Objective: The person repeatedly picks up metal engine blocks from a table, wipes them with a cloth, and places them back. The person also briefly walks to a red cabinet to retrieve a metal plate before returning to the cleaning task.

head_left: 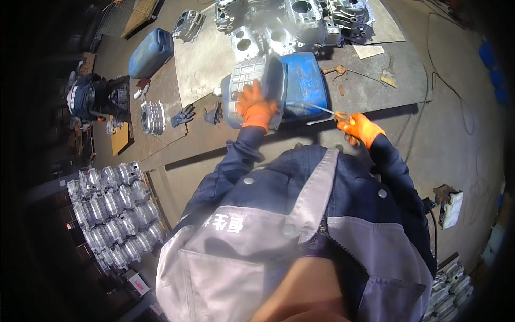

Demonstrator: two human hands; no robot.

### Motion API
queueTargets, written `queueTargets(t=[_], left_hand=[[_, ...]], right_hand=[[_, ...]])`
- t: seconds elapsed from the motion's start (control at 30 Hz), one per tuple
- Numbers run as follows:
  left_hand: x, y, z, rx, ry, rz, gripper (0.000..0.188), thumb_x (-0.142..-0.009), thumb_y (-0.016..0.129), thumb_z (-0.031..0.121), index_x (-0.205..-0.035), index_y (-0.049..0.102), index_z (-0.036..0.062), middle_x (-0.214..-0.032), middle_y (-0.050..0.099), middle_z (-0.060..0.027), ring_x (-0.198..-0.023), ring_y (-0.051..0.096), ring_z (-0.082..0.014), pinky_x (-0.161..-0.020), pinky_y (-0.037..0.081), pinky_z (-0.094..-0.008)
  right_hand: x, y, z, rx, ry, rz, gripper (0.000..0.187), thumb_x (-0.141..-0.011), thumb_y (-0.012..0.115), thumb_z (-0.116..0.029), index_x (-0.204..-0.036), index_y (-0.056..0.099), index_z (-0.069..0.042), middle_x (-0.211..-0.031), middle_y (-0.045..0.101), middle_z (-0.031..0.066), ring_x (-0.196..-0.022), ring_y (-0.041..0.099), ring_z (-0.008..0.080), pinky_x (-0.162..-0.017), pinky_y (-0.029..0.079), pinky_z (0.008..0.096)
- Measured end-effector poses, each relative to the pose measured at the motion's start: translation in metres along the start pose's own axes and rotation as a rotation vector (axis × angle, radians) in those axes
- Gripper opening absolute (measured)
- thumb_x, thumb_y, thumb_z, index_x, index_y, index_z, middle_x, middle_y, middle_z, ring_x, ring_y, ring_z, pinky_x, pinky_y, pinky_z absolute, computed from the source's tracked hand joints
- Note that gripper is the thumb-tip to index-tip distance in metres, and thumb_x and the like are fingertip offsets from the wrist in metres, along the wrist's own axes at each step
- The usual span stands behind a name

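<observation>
My left hand (256, 106), in an orange glove, grips a grey cast metal housing (248, 80) that stands tilted on its edge against a blue plastic canister (304, 81). My right hand (358, 126), also gloved in orange, holds a thin metal rod tool (322, 109) whose tip points toward the housing and the canister. Both sleeves are dark blue and reach out from my grey and blue jacket.
Several more cast housings (300, 21) lie on a board at the far side. A second blue canister (151, 52), another housing (152, 117) and dark gloves (183, 115) sit to the left. Stacked housings (115, 209) fill the lower left. A brush (389, 75) lies at right.
</observation>
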State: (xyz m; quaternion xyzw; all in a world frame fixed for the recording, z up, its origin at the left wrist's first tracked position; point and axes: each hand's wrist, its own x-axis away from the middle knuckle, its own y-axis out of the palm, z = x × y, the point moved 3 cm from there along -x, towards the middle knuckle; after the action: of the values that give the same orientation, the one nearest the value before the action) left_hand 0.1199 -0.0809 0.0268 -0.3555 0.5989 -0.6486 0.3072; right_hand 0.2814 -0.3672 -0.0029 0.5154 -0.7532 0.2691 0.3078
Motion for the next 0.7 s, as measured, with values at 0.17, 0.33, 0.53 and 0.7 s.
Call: queueTargets(t=[0.17,0.33,0.53,0.7], left_hand=[[-0.022,0.003,-0.029,0.22,-0.016,-0.031,0.065,-0.072,0.08,0.02,-0.13,0.052,0.0113,-0.126,0.057,-0.015,-0.123,0.053,-0.0349,-0.101,0.045,-0.0414],[-0.04,-0.005,-0.077,0.431,-0.032,-0.105,0.075,-0.075,0.067,0.018,-0.145,0.044,0.0074,-0.136,0.058,-0.0227,-0.126,0.057,-0.0349,-0.106,0.043,-0.0364],[-0.055,-0.003,-0.13,0.553,-0.041,-0.083,0.079,-0.077,0.072,0.027,-0.146,0.042,0.0038,-0.136,0.058,-0.0226,-0.127,0.056,-0.0341,-0.107,0.043,-0.035],[-0.07,0.015,-0.157,0.542,-0.047,-0.178,0.064,-0.092,0.061,0.046,-0.145,0.046,0.0142,-0.132,0.058,-0.0262,-0.123,0.057,-0.0371,-0.103,0.044,-0.0374]], right_hand=[[0.01,0.01,-0.009,0.094,-0.115,-0.151,0.043,-0.09,0.072,-0.031,-0.127,0.064,-0.01,-0.086,0.068,0.0047,-0.057,0.058,0.0136,-0.053,0.048,0.0287],[-0.029,0.008,-0.063,-0.19,-0.177,0.21,0.039,-0.092,0.069,-0.034,-0.121,0.066,-0.009,-0.074,0.062,0.0027,-0.06,0.056,0.0131,-0.055,0.048,0.0296],[0.01,-0.002,-0.031,0.156,0.018,0.004,0.037,-0.088,0.071,-0.039,-0.107,0.069,-0.007,-0.079,0.067,0.0052,-0.058,0.059,0.0159,-0.055,0.049,0.0315],[-0.014,-0.015,-0.056,0.173,-0.159,0.449,0.039,-0.086,0.072,-0.039,-0.106,0.068,-0.006,-0.078,0.069,0.0153,-0.066,0.067,0.0266,-0.063,0.051,0.0396]])
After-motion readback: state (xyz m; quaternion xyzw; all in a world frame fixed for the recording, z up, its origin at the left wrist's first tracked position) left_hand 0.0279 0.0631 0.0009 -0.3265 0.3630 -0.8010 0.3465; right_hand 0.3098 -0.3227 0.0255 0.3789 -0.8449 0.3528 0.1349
